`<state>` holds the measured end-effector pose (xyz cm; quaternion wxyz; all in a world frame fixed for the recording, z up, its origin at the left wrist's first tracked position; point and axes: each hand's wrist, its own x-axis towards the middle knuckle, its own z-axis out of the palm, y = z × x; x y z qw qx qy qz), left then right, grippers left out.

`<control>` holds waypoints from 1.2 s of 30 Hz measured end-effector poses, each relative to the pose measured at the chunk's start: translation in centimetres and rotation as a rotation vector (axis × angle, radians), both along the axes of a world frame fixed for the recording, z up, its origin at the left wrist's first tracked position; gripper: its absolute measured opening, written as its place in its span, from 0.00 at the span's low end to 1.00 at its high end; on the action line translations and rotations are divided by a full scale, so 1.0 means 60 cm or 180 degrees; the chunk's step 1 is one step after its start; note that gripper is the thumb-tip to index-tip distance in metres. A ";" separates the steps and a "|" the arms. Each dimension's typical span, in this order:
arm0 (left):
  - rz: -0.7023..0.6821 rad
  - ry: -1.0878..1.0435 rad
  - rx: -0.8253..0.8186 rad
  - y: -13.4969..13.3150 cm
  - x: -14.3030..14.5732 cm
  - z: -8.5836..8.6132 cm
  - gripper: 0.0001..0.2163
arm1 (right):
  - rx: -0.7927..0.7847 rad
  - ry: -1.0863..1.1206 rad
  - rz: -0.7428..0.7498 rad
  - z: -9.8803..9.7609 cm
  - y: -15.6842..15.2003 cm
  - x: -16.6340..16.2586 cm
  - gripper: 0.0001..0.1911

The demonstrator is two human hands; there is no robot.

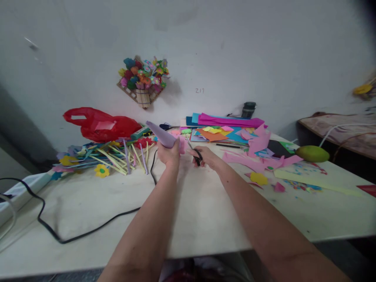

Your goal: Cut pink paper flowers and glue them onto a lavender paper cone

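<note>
My left hand (169,153) is closed around a lilac sheet of craft paper or foam (162,136), which slants up and to the left. A pink piece (182,145) shows just right of those fingers; whether my left hand also grips it I cannot tell. In my right hand (205,156) is a pair of black-handled scissors (198,158). Their blades point up and left, close to the pink piece. Left of my hands lie pale yellow and lilac strips (113,158) and a yellow paper flower (102,170).
A red plastic bag (102,125) sits at the back left. Coloured sheets (229,120) are stacked by the wall, with pink offcuts (260,145) nearer. A green mango-like fruit (312,153) lies at right. A black cable (88,232) crosses the table's left side.
</note>
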<state>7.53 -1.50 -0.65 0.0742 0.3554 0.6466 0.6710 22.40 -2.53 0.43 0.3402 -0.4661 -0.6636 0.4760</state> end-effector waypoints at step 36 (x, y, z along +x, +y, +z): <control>-0.0271 0.0000 0.0682 0.016 -0.002 -0.019 0.29 | 0.0079 0.0173 -0.0136 0.001 0.002 0.001 0.15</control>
